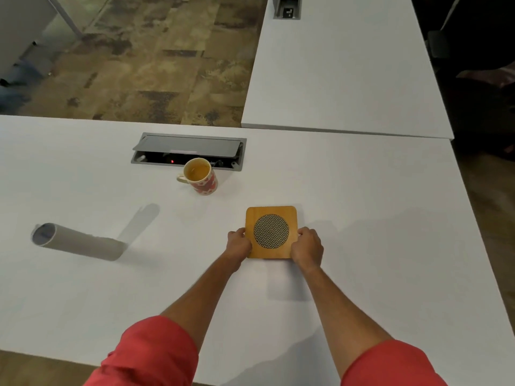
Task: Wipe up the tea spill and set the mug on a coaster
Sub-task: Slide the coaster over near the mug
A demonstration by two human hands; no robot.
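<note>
A square wooden coaster [271,218] with a round woven centre lies flat on the white table [362,246]. My left hand [239,243] grips its left edge and my right hand [307,246] grips its right edge. A mug [201,176] with a red and cream pattern stands upright behind and to the left of the coaster, filled with tea, its handle pointing left. No spill shows clearly on the table.
A paper towel roll [76,242] lies on its side at the left with a loose sheet trailing off. An open cable box [189,150] is set into the table just behind the mug. A second white table [342,79] adjoins at the back right.
</note>
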